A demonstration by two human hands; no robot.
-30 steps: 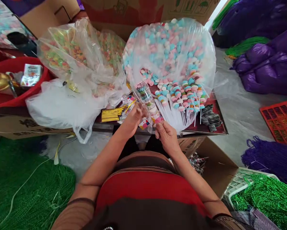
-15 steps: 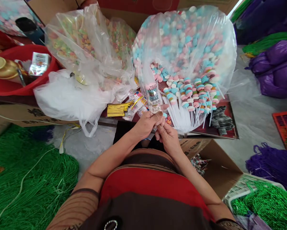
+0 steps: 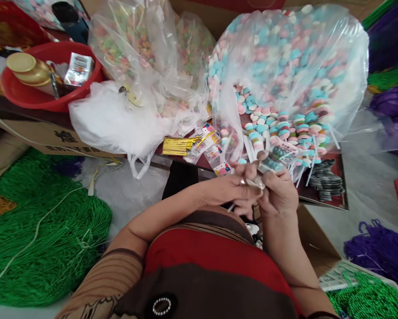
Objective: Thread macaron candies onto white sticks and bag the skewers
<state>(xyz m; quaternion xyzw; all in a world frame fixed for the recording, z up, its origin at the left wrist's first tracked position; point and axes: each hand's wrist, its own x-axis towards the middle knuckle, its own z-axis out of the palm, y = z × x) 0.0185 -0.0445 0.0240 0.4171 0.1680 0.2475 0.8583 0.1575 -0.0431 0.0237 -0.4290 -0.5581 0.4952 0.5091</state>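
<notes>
A candy skewer in a printed clear wrapper [image 3: 279, 156] is between my two hands, its wrapped candy pointing up and to the right. My right hand [image 3: 280, 191] is closed round its lower part. My left hand [image 3: 240, 191], with a ring on one finger, pinches the gathered wrapper at the stick end; a short bit of white stick shows below it. Just beyond the hands lie unwrapped candy skewers [image 3: 300, 128] on white sticks. Yellow twist ties [image 3: 177, 146] and flat printed wrappers [image 3: 222, 168] lie to the left of them.
A large bag of pink, blue and white candies [image 3: 295, 57] stands at the back right, a bag of orange-green candies [image 3: 129, 48] at the back left. Dark striped strips [image 3: 328, 179] lie at the table's right corner. A red basin [image 3: 52, 99] sits left; an open carton [image 3: 318, 248] stands below right.
Both hands have moved right with the wrapped skewer, which has tipped from upright to a rightward slant. The camera view has shifted a little.
</notes>
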